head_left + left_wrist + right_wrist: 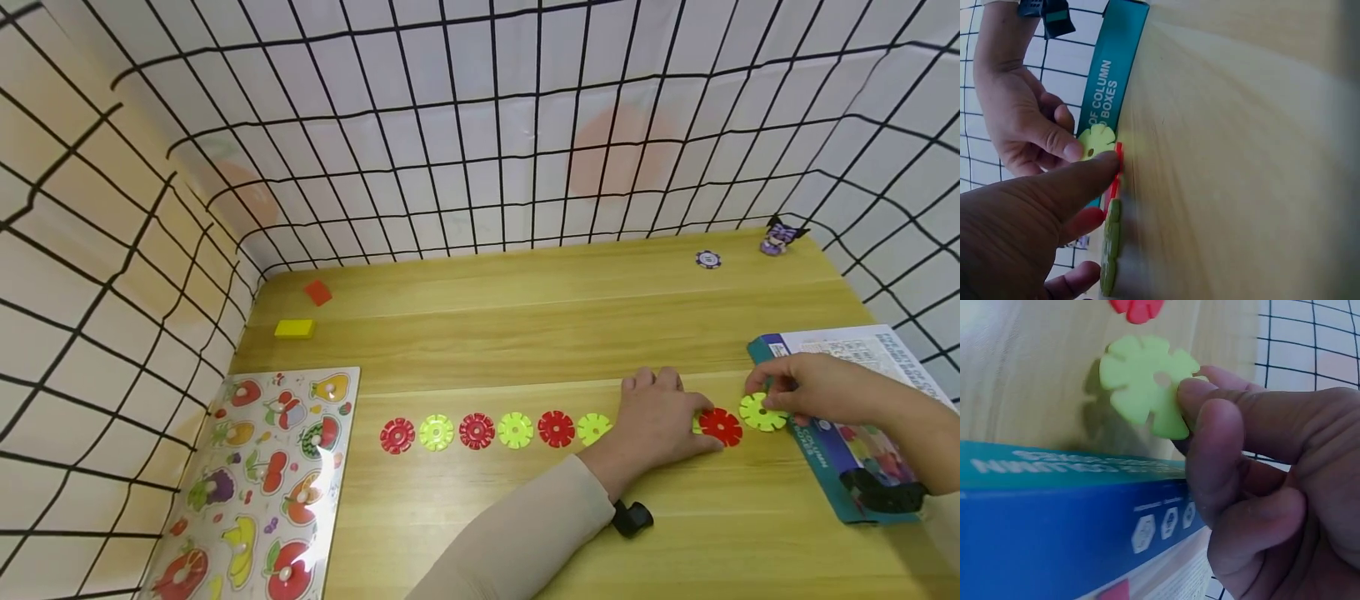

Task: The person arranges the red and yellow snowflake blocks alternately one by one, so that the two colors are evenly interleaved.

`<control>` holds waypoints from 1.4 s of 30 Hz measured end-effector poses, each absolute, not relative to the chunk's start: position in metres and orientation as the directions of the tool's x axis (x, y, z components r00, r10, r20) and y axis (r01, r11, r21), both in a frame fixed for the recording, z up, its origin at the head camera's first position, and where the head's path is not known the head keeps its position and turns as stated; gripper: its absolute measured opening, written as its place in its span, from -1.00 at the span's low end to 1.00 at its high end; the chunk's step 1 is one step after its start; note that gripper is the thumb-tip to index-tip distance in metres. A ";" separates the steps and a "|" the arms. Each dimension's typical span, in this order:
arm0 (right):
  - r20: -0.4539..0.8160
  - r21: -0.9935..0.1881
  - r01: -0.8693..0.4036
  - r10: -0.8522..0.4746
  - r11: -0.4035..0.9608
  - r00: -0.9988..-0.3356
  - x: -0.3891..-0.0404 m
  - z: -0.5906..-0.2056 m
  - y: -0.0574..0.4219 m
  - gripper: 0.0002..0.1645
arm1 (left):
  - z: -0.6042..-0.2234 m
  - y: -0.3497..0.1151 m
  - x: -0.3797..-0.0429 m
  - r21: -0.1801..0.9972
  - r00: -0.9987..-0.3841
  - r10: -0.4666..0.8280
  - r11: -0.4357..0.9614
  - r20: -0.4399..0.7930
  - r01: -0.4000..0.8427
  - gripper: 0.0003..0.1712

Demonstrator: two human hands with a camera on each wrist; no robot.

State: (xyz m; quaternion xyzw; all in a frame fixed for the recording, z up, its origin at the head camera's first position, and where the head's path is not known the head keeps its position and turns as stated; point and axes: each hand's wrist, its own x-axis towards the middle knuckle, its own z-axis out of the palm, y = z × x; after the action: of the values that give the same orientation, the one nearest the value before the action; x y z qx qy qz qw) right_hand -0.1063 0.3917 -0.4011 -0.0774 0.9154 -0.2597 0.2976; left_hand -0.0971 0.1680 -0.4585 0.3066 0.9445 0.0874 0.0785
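Note:
Red and yellow-green notched plastic discs lie in an alternating row on the table. My left hand [660, 421] is at the right part of the row, with thumb and index finger at opposite sides of a red notched disc [720, 427]. A yellow-green disc [1110, 250] lies beside it, mostly covered by that hand in the head view. Between thumb and fingers, my right hand [828, 387] pinches another yellow-green notched disc [1141, 384], slightly tilted, its shadow on the table. This disc is just right of the red one, close to the box's left edge.
A teal and blue box [813, 467] lies at the right, under the right forearm. On the left is a fruit puzzle board [330, 500]. Farther back are a yellow block [294, 329], a red piece [318, 292], a poker chip [708, 259] and a purple figurine [778, 237]. Black mesh [495, 158] encloses the table.

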 end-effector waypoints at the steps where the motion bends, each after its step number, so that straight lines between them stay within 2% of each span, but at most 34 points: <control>1: -0.508 -0.524 0.013 -0.300 0.852 -0.807 -0.106 -0.402 0.391 -0.79 | -0.459 0.169 -0.097 0.210 -0.802 0.590 0.800 -0.097 0.563 -0.45; 16: -0.531 -0.474 -0.005 -0.290 0.881 -0.796 -0.106 -0.411 0.382 -0.87 | -0.461 0.170 -0.100 0.202 -0.815 0.569 0.815 -0.105 0.543 -0.51; 28: -0.520 -0.493 0.016 -0.280 0.870 -0.807 -0.114 -0.409 0.381 -0.67 | -0.460 0.165 -0.104 0.207 -0.822 0.560 0.821 -0.106 0.532 -0.51; 32: -0.466 -0.484 -0.013 -0.270 0.875 -0.842 -0.120 -0.404 0.380 -0.58 | -0.458 0.157 -0.108 0.216 -0.817 0.566 0.816 -0.111 0.536 -0.45; 37: -0.296 -0.396 -0.109 -0.239 0.912 -0.925 -0.122 -0.399 0.382 -0.58 | -0.450 0.138 -0.108 0.209 -0.821 0.562 0.818 -0.098 0.535 -0.37; 42: -0.211 -0.344 -0.129 -0.211 0.930 -0.954 -0.114 -0.394 0.389 -0.54 | -0.433 0.104 -0.108 0.183 -0.831 0.551 0.828 -0.080 0.531 -0.33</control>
State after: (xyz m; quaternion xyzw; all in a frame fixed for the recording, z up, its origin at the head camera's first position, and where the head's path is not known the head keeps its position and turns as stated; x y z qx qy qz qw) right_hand -0.1144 0.3891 -0.3936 -0.0871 0.9746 -0.1652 0.1232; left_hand -0.1081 0.1042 -0.4334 0.2835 0.9537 0.0765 0.0647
